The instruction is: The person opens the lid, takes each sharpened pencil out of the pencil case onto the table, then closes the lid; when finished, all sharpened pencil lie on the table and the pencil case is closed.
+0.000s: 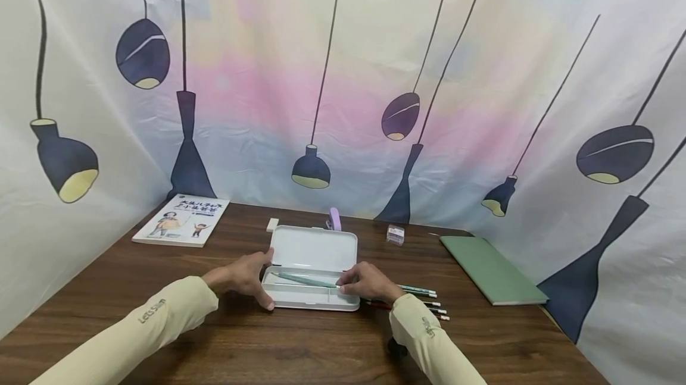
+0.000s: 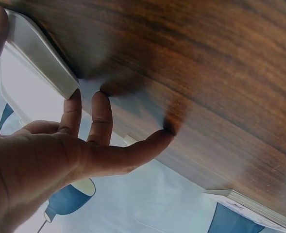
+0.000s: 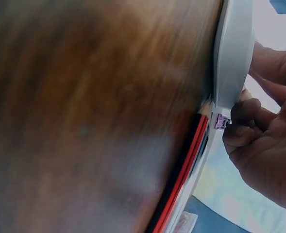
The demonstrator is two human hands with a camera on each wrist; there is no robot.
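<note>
An open white pencil case (image 1: 313,299) lies on the wooden table (image 1: 300,349), its lid (image 1: 316,248) folded back. My left hand (image 1: 248,278) straddles the case's left end with straight, spread fingers (image 2: 102,116); the fingertips press on the table beside the case wall (image 2: 41,53). My right hand (image 1: 363,282) pinches one end of a teal pen (image 1: 305,280) that lies slanted across the case's tray. Its curled fingers (image 3: 247,121) sit at the case's right rim (image 3: 232,53). Several loose pencils (image 1: 426,301) lie just right of that hand, red ones (image 3: 184,174) among them.
A picture book (image 1: 182,220) lies at the far left corner. A white eraser (image 1: 272,225), a purple item (image 1: 334,218) and a small clear box (image 1: 395,234) sit behind the case. A green notebook (image 1: 490,269) lies at the right. A printed curtain encloses the table.
</note>
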